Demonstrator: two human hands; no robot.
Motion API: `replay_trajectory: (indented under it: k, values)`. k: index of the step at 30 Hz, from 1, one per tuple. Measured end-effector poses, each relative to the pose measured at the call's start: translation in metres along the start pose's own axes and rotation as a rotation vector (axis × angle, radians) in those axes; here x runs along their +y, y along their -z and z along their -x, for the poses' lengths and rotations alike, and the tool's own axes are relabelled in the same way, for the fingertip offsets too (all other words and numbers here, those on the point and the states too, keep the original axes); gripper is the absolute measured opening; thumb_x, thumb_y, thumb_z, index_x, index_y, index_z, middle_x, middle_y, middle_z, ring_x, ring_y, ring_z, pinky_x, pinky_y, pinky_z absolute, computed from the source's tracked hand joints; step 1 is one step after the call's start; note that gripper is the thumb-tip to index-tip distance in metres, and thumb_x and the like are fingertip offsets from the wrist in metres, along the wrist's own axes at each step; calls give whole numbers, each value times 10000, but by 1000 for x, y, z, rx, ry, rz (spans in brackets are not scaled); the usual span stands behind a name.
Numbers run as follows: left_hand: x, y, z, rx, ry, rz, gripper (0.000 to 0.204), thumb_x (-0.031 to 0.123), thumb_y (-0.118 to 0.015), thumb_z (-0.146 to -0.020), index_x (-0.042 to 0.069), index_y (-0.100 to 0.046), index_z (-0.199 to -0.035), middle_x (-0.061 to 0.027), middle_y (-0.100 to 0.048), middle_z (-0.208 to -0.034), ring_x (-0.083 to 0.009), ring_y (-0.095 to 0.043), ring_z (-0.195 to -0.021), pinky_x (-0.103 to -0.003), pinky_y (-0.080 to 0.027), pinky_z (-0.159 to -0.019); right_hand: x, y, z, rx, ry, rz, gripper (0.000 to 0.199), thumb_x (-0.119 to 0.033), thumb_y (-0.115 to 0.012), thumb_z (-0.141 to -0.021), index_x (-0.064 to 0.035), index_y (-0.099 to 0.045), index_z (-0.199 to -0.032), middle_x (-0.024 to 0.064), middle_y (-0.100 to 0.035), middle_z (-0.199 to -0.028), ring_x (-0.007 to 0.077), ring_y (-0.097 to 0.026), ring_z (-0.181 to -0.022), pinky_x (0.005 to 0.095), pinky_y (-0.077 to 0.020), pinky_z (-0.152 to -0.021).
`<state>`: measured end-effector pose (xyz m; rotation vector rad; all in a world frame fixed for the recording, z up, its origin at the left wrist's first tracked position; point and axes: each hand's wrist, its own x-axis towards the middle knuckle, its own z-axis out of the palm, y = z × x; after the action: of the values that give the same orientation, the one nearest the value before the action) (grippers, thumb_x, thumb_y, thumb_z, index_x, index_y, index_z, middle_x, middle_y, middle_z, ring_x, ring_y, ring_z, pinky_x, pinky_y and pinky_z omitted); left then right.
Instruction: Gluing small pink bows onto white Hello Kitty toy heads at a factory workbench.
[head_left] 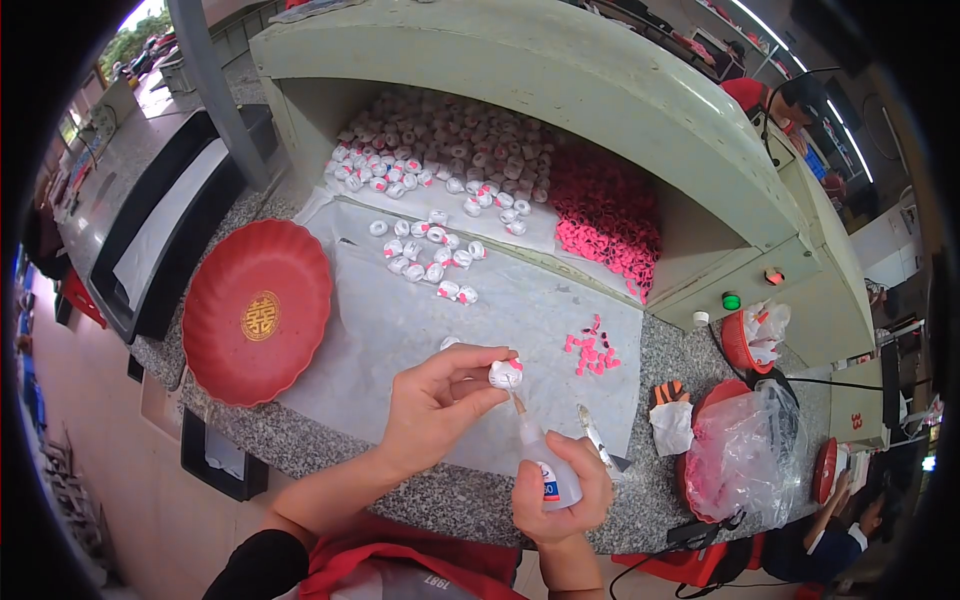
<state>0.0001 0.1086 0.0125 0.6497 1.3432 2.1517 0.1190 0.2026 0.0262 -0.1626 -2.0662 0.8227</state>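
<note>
- The left hand point(435, 400) pinches a small white bead-like piece point(505, 374) between thumb and fingers point(470, 358), closed snugly on it, above the near part of the white sheet point(400, 320).
- The right hand point(562, 495) is wrapped shut around a small squeeze bottle point(545, 462); its thin nozzle points up and meets the underside of the white piece.
- Just right of the held piece lies a small scatter of pink bits point(592, 350) on the sheet.
- Farther off, loose white pieces point(430, 255) sit in a cluster on the sheet, with big heaps of white point(450, 145) and pink point(605, 215) under the pale green hood point(560, 70).
- A red scalloped dish point(255, 310) rests on the speckled counter point(450, 500), left of the sheet.
- At the right, a clear bag point(745, 455) lies over a red bowl.
</note>
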Motion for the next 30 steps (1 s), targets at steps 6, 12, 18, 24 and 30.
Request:
replay_trajectory:
  k: [6,12,18,24,30]
  values:
    - [-2,1,0,-6,-18,5,328,-94,-553,-769,-40,-514,-1090,-113,-530,-1079,-170,-544,-975,-285,-474,-842,4,0,-2,10,50,-11,347,-31,-663,-607,34,-538,-924,94,-599,-764,178,-478,-458,258,-375,-393]
    - [-2,0,0,-1,-32,-3,325,-101,-552,-761,-33,-527,-1078,-116,-528,-1072,-178,-546,-973,-288,-478,-840,2,0,0,-7,37,-13,342,-29,-661,-610,30,-538,-924,93,-601,-766,176,-472,-455,256,-370,-392]
    - [-1,0,0,2,-36,-21,329,-104,-555,-755,-23,-539,-1074,-113,-532,-1058,-169,-546,-959,-280,-477,-838,2,0,-2,-15,51,-11,347,-26,-661,-608,27,-535,-927,89,-604,-771,167,-461,-448,248,-363,-387]
    - [-2,2,-3,4,-70,-63,328,-106,-555,-751,-14,-555,-1066,-113,-535,-1052,-160,-543,-953,-266,-472,-835,0,3,-2,-50,20,-28,336,-25,-659,-609,29,-542,-920,81,-604,-768,159,-458,-444,243,-357,-381]
    - [0,4,-3,11,-51,-61,324,-105,-553,-755,-21,-553,-1068,-112,-537,-1057,-159,-538,-963,-268,-468,-838,3,2,-2,-21,25,-37,322,-21,-653,-613,29,-544,-912,77,-601,-766,159,-457,-446,247,-359,-382]
